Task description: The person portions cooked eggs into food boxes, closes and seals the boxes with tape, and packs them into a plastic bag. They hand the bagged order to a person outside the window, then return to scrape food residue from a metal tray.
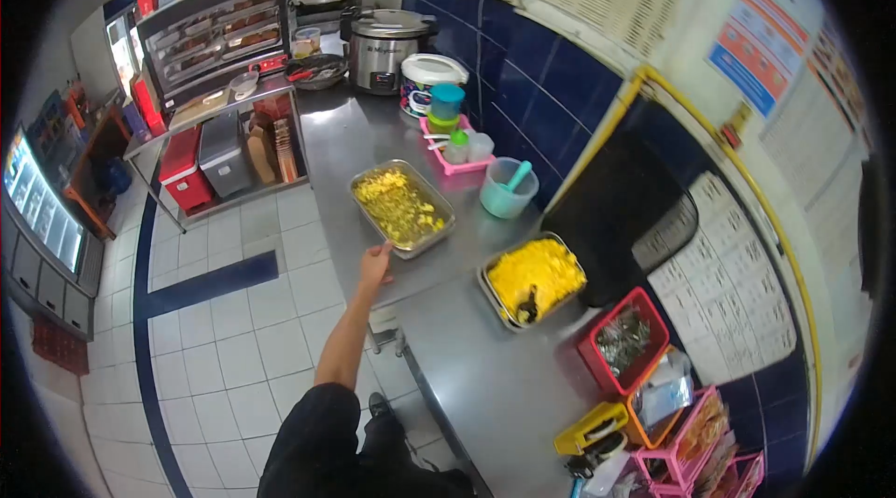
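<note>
My left hand (376,264) reaches out to the near corner of a rectangular metal tray (431,238). Its fingers are closed at the rim, and part of the grip is hidden. Inside that tray lie yellow scrambled egg pieces (385,188) and a greenish-yellow layer that shows the bottom in places. Nearer to me, a second metal tray (511,319) is heaped with bright yellow scrambled egg (537,272), with a dark utensil (528,306) stuck in it. My right hand is out of view.
Along the wall stand a mint-green tub (504,202), a pink basket (467,165), a white-lidded bucket (431,70) and a large rice cooker (381,55). A red bin (597,363) and a yellow container (581,431) sit at the right. White floor tiles (224,339) lie left of the steel counter (448,349).
</note>
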A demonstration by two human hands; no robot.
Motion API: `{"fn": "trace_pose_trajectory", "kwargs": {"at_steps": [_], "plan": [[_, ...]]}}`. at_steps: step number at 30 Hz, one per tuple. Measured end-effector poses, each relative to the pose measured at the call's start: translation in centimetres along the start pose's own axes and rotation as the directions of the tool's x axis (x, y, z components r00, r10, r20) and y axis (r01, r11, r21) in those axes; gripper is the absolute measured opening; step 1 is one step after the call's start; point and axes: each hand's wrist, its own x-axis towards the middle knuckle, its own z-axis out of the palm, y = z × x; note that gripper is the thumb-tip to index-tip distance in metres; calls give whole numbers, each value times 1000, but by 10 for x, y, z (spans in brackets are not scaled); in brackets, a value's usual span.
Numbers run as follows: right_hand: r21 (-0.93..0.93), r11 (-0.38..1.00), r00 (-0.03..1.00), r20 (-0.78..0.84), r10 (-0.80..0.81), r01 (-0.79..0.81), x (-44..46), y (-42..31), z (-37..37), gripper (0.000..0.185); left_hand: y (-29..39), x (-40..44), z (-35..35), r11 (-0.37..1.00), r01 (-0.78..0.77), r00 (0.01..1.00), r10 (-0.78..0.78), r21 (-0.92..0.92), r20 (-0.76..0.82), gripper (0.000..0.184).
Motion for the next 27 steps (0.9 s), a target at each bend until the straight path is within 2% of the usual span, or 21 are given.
{"fn": "trace_pose_trajectory", "kwargs": {"at_steps": [2, 3, 4, 6, 8, 9, 10, 11, 13, 15, 16, 17, 18, 20, 21, 22, 23, 24, 25, 26, 27], "plan": [[224, 972, 944, 301, -133, 66, -53, -37, 56, 55, -9, 58, 10, 996, 86, 995, -87, -26, -40, 52], [320, 946, 876, 439, -199, 55, -101, -97, 72, 31, -22, 88, 13, 994, 106, 994, -106, 9, 41, 49], [406, 914, 786, 558, -266, 21, -165, -174, 94, 24, -31, 105, 12, 991, 123, 984, -128, 50, 123, 46], [375, 922, 570, 739, -361, 98, -261, -252, 119, 24, -48, 121, 16, 995, 99, 988, -96, -17, 122, 35], [326, 893, 317, 850, -421, 311, -326, -287, 138, 26, -21, 89, -4, 991, 131, 987, -131, 1, 94, 28], [330, 892, 303, 855, -421, 308, -349, -289, 144, 26, -32, 88, -13, 989, 125, 989, -118, -75, 93, 25], [317, 899, 226, 893, -390, 301, -372, -289, 154, 27, -50, 85, -25, 983, 111, 991, -98, -148, 90, 23], [303, 909, 149, 923, -355, 287, -396, -288, 167, 28, -64, 79, -39, 994, 26, 999, -23, -105, 33, 21], [324, 928, 179, 917, -355, 183, -432, -272, 206, 29, -63, 77, -77, 999, -50, 999, 50, -16, -22, 19], [317, 948, 287, 906, -310, 20, -463, -262, 230, 33, -57, 57, -125, 986, -110, 994, 112, -126, 6, 16], [280, 960, 312, 910, -275, 29, -474, -263, 244, 34, -63, 57, -152, 994, -67, 997, 69, -84, 21, 16], [304, 937, 323, 916, -238, -172, -484, -253, 269, 32, -66, 64, -168, 993, -68, 990, 79, -101, 115, 14], [206, 955, 319, 939, -132, -212, -487, -257, 290, 32, -66, 69, -172, 988, -75, 972, 102, -133, 212, 13], [95, 967, 438, 899, 18, -236, -522, -302, 306, 38, -67, 84, -180, 998, -46, 940, 59, -48, 337, 16], [100, 967, 469, 883, 23, -236, -523, -299, 314, 38, -63, 90, -183, 998, -51, 909, 35, 27, 416, 20], [33, 989, 404, 914, 29, -145, -519, -296, 336, 42, -49, 95, -179, 998, -57, 899, 41, 23, 437, 20], [-31, 997, 334, 941, 51, -65, -525, -290, 356, 47, -28, 95, -182, 996, 43, 863, -1, -72, 505, 27], [-63, 994, 357, 929, 93, -94, -531, -276, 359, 47, -27, 86, -199, 974, 184, 813, -77, -129, 577, 35], [-13, 989, 404, 912, 72, -146, -522, -275, 367, 44, -37, 96, -203, 940, 241, 730, -10, -244, 683, 48], [67, 984, 453, 891, 15, -165, -506, -282, 377, 41, -28, 98, -213, 930, 259, 710, -1, -259, 704, 48], [76, 988, 478, 878, -2, -136, -492, -281, 380, 41, -15, 98, -238, 987, 51, 748, 63, -152, 660, 48]]}}
